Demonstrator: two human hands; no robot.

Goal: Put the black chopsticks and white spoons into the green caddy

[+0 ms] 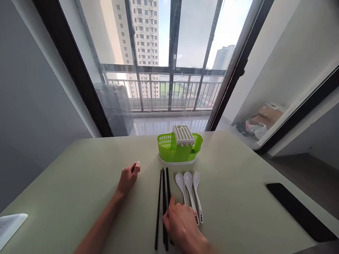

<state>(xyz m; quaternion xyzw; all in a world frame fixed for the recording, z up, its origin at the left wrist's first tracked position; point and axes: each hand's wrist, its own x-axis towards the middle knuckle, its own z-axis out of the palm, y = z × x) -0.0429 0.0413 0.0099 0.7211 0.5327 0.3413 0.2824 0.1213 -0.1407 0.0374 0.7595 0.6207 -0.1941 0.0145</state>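
Several black chopsticks lie side by side on the pale green table, pointing away from me. Three white spoons lie just right of them. My right hand rests on the near ends of the chopsticks and the spoon handles, its fingers curled down onto them; whether it grips any is not clear. My left hand lies on the table left of the chopsticks, fingers curled in a loose fist with nothing visible in it. Behind the cutlery stands a green cutlery drainer with a white slotted insert.
A black flat phone-like slab lies near the table's right edge. A white object pokes in at the near left corner. Beyond the table's far edge is a large glass window and balcony railing.
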